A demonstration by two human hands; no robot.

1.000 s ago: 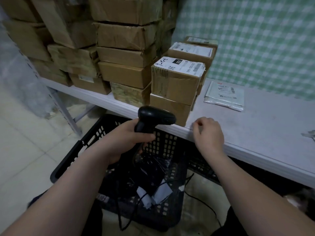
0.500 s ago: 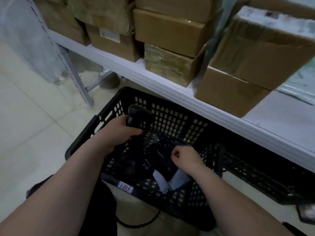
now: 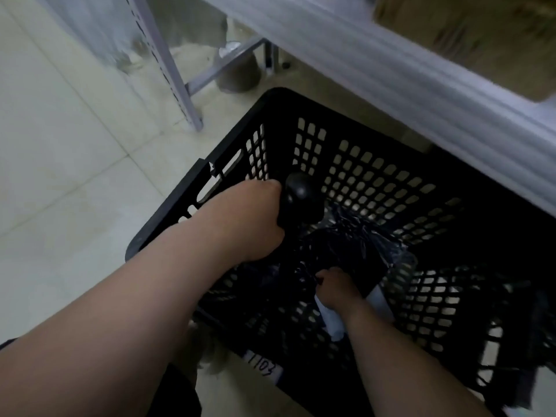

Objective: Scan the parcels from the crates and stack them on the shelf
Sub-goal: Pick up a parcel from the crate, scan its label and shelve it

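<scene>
- Crate (image 3: 228,164): on the floor (image 3: 60,145), in front of and partly under the shelf (image 3: 391,70). Both hands reach into it.
- Scanner (image 3: 301,197): gripped in the fingers of the left hand (image 3: 255,218). Its head projects beyond them toward the crate's far wall.
- Parcel (image 3: 355,242): in the crate, below and to the right of the left fingers. The right hand (image 3: 337,288) is on it, with the fingers curled into its wrap.
- Parcel label (image 3: 331,320): beneath the right wrist, nearer the person than the fingers.
- Crate tag (image 3: 264,367): on the outside of the near wall, nearer the person than both sets of fingers.
- Shelf post (image 3: 168,70): on the floor, beyond and to the left of the left fingers.
- Box (image 3: 481,34): on the shelf, well beyond and to the right of the right fingers.
</scene>
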